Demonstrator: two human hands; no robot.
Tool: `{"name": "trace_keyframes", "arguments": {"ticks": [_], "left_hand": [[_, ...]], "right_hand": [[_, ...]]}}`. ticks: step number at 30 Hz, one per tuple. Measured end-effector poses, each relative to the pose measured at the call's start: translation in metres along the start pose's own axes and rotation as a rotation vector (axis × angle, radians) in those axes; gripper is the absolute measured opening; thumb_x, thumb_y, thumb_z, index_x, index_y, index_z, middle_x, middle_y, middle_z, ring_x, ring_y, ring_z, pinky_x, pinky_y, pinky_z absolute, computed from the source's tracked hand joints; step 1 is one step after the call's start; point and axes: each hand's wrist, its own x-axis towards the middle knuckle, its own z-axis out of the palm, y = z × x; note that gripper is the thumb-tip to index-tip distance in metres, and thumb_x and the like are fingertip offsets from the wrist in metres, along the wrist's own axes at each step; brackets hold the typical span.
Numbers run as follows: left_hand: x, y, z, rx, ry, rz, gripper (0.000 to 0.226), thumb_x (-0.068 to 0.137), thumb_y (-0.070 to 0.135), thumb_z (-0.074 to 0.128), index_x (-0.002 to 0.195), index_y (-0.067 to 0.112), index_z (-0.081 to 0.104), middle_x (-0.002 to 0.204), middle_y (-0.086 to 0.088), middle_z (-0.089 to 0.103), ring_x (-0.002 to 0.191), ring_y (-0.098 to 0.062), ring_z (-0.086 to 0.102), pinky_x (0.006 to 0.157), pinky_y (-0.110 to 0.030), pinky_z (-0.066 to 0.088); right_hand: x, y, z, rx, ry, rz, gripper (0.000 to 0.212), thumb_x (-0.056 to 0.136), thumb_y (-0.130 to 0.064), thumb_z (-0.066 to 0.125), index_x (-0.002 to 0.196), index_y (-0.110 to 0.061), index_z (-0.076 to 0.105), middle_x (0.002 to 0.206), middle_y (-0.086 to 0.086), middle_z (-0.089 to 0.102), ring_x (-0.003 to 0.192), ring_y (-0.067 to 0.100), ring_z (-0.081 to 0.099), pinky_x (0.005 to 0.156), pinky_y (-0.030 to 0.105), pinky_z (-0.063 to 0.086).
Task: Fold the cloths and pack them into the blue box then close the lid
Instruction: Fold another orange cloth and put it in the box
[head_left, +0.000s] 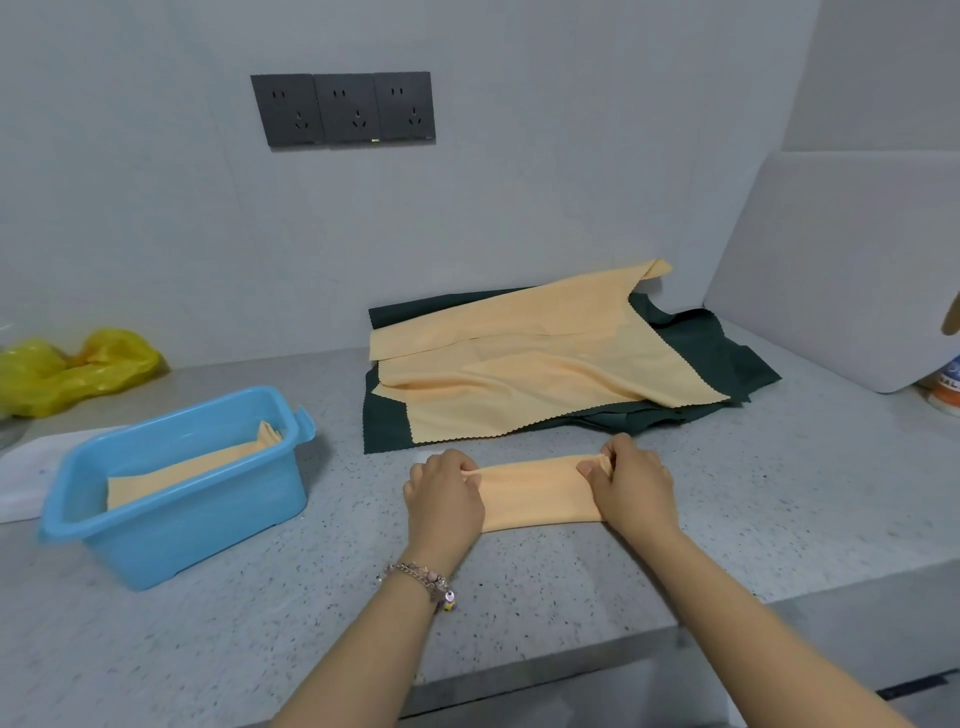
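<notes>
With one folded orange cloth (197, 470) already in the open blue plastic box (176, 525) at left, both the left hand (444, 493) and right hand (631, 483) pinch the ends of a narrow folded orange cloth strip (537, 493) on the near counter (519, 587), while the loose pile of orange and dark green cloths (545, 364) beyond remains unfolded and the lid is not yet on.

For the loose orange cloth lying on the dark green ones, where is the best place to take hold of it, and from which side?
Probably the near zigzag edge of the loose orange cloth, pinched at its two front corners from the person's side. That edge lies flat and bare on the green cloths; the far side is rumpled against the wall. Both hands, left hand and right hand, currently grip the folded orange cloth.
</notes>
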Motion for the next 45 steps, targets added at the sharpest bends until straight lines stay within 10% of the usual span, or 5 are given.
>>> {"name": "trace_keyframes", "arguments": {"ticks": [7, 15, 21, 30, 45], "left_hand": [[-0.023, -0.005, -0.039, -0.287, 0.188, 0.043, 0.017, 0.097, 0.012, 0.039, 0.098, 0.029, 0.039, 0.096, 0.003, 0.048, 0.071, -0.003, 0.049, 0.053, -0.016, 0.035], [-0.026, -0.045, -0.145, -0.232, 0.452, 0.142, 0.024, 0.088, -0.005, 0.049, 0.085, 0.019, 0.051, 0.095, -0.006, 0.049, 0.081, 0.014, 0.043, 0.071, 0.0, 0.031], [-0.034, -0.083, -0.203, -0.18, 0.508, 0.038, 0.017, 0.089, 0.002, 0.054, 0.085, 0.017, 0.06, 0.099, -0.004, 0.051, 0.085, -0.001, 0.044, 0.079, -0.015, 0.034], [-0.029, -0.138, -0.273, -0.104, 0.266, -0.183, 0.034, 0.086, 0.018, 0.065, 0.119, 0.018, 0.058, 0.121, -0.001, 0.042, 0.097, -0.01, 0.046, 0.083, -0.014, 0.031], [0.022, -0.177, -0.271, 0.373, -0.084, -0.275, 0.056, 0.077, 0.039, 0.074, 0.125, 0.018, 0.056, 0.127, -0.004, 0.04, 0.114, -0.026, 0.045, 0.098, -0.029, 0.034]], "right_hand": [[-0.03, -0.036, -0.007, 0.308, 0.078, -0.18, 0.027, 0.092, -0.028, 0.056, 0.099, -0.025, 0.03, 0.062, -0.003, 0.047, 0.055, 0.018, 0.049, 0.047, 0.028, 0.03], [-0.036, -0.128, -0.002, 0.415, -0.021, -0.407, 0.016, 0.09, -0.028, 0.059, 0.083, -0.02, 0.047, 0.053, -0.007, 0.041, 0.05, 0.009, 0.038, 0.048, 0.023, 0.027], [-0.041, -0.201, 0.02, 0.523, -0.167, -0.514, 0.004, 0.089, -0.021, 0.06, 0.086, -0.021, 0.064, 0.076, -0.014, 0.057, 0.069, 0.001, 0.048, 0.058, 0.005, 0.033], [-0.03, -0.274, 0.05, 0.483, -0.561, -0.576, 0.034, 0.09, -0.019, 0.06, 0.123, -0.024, 0.059, 0.122, 0.002, 0.052, 0.098, 0.011, 0.049, 0.085, 0.021, 0.038], [0.005, -0.328, 0.106, -0.161, -0.566, -0.707, 0.046, 0.081, -0.021, 0.071, 0.126, -0.017, 0.059, 0.131, 0.001, 0.052, 0.119, 0.019, 0.051, 0.095, 0.025, 0.038]]}}
